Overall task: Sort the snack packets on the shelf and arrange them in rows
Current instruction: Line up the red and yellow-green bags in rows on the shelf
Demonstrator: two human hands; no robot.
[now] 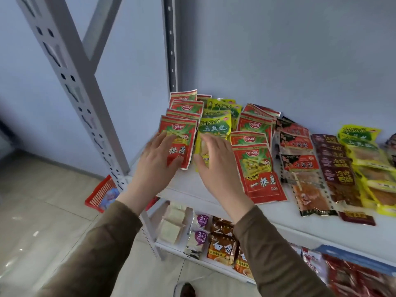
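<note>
Left hand: left hand (pixel 157 161) lies flat with fingers straight and spread, resting on the front red packet (pixel 179 144) of the leftmost row.
Right hand: right hand (pixel 216 166) has its fingers straight and close together, tips on the front yellow-green packet (pixel 214 130); thumb held apart to the left.
Sleeves: brown, on both forearms.
Red packets: overlapping row at the shelf's left end, running back toward the wall; second red row (pixel 256 159) just right of the yellow-green one, its front packet at the shelf edge.
Yellow-green packets: overlapping row between the two red rows.
Further packets: black-and-red row (pixel 300 155), dark brown row (pixel 336 168), yellow row (pixel 368 159), side by side to the right.
Shelf: white shelf (pixel 192 189) on perforated uprights.
Lower shelf: noodle packs (pixel 222 243).
Floor: red basket (pixel 101 195) beside the upright.
</note>
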